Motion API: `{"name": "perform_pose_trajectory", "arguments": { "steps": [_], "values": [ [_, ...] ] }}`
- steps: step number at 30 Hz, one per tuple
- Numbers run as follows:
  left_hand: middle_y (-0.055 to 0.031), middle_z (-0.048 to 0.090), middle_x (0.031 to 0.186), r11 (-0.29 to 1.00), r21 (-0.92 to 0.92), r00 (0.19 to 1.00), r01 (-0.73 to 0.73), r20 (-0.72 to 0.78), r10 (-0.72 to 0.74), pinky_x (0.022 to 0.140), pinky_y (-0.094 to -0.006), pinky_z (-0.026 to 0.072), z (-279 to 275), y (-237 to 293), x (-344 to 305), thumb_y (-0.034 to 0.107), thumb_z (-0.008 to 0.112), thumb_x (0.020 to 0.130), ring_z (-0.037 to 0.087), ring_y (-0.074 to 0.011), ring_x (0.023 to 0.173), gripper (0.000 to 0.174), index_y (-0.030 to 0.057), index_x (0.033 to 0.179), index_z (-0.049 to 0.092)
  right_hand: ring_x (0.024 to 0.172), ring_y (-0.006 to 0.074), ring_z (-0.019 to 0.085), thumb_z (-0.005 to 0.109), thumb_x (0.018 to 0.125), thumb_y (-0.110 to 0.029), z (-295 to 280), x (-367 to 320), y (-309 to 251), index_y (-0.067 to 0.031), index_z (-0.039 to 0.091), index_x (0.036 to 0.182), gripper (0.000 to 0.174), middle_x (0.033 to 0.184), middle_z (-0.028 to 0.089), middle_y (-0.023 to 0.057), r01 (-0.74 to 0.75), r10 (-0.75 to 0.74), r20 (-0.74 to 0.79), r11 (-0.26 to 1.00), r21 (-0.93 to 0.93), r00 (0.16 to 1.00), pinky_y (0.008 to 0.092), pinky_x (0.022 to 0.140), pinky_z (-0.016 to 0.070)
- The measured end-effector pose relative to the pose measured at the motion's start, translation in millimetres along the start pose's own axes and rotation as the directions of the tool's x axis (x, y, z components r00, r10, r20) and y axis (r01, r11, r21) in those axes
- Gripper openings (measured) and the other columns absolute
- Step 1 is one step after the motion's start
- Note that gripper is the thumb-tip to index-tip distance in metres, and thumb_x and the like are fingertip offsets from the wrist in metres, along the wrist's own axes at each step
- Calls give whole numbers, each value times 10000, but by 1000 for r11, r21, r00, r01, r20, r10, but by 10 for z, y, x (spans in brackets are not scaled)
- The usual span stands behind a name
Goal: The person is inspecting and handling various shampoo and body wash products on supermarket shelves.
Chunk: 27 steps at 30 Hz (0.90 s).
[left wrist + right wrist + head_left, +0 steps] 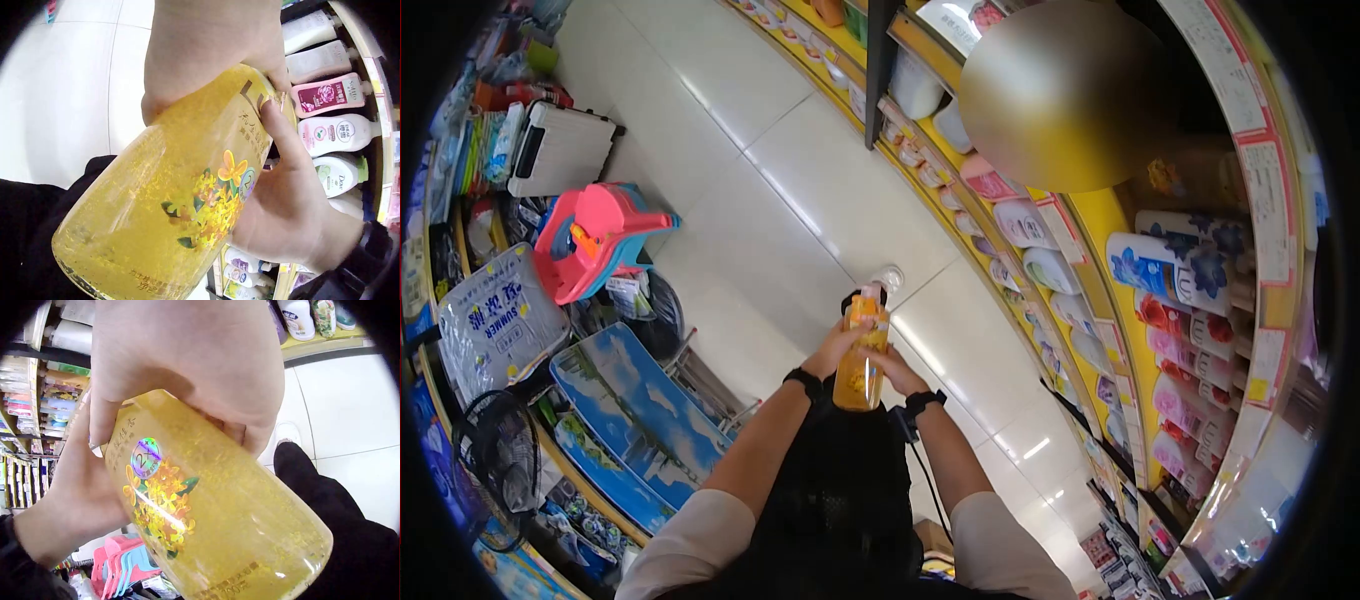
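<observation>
1. The bottle [861, 378] is up in front of the person's black clothing, just below the middle of the head view. It is clear and glossy, with rounded shoulders and a broad body, full of amber-yellow liquid scattered with fine flecks.
2. Its front carries a printed spray of yellow-orange flowers with green leaves, some lettering, and a round, shiny "2X" badge that throws rainbow colours.
3. The left hand [830, 350] is wrapped round the bottle's upper part, fingers bent against the smooth wall.
4. The right hand [897, 370] grips it from the other side. Between them the two hands hide much of the bottle's top in both wrist views.
5. Dark bands circle both wrists, and pale short sleeves cover the upper arms.
6. Shiny, pale floor tiles [775, 170] run up the middle, their seams straight and the lights streaking across them.
7. Down the right side, yellow shelves [1100, 212] hold rows of smooth plastic bottles, among them large white ones [1165, 268] with blue flowers.
8. Over on the left sit a pink-and-blue plastic seat [600, 240], a ribbed silvery case [560, 150] and a blue cloud-printed panel [635, 410]. A blurred round patch covers part of the upper right.
</observation>
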<state>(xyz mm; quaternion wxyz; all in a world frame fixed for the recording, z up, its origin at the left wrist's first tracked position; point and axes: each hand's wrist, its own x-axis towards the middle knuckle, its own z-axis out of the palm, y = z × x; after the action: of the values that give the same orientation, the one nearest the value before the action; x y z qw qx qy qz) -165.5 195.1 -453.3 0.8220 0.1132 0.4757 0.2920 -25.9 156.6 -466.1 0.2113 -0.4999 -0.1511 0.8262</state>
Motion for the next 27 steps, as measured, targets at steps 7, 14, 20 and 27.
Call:
{"name": "perform_pose_trajectory", "arguments": {
  "steps": [7,14,20,27],
  "values": [
    [-61,534,1032,999,-28,998,44,-42,-45,790,-295,448,-166,-140,101,248,566,832,533,-149,924,417,38,1161,420,1014,152,497,613,780,-310,-33,94,27,-14,383,1196,560,1100,512,69,-82,85,88,996,-41,992,287,876,388],
    [-70,536,1023,999,-34,1000,-20,18,21,789,-286,442,158,131,232,243,595,808,534,-152,924,435,25,1141,419,1039,152,471,653,744,-262,-104,47,-329,-18,366,1208,597,1105,499,67,44,-45,-31,998,-39,998,283,886,374],
    [-82,542,964,924,273,963,-268,80,256,775,-281,432,808,766,329,268,673,729,528,-151,890,505,11,1083,421,1006,154,494,657,732,-131,-107,-260,-1059,-8,396,1176,530,1085,512,73,286,-280,-164,958,17,946,285,875,390],
    [-143,471,1092,501,400,642,-767,487,592,853,-345,401,1866,1800,-157,223,733,643,470,-242,1031,632,7,1116,375,937,177,547,715,660,-70,-110,-901,-1925,5,451,1098,518,1052,552,97,710,-827,-198,555,-434,526,291,793,459]
  ]
}}
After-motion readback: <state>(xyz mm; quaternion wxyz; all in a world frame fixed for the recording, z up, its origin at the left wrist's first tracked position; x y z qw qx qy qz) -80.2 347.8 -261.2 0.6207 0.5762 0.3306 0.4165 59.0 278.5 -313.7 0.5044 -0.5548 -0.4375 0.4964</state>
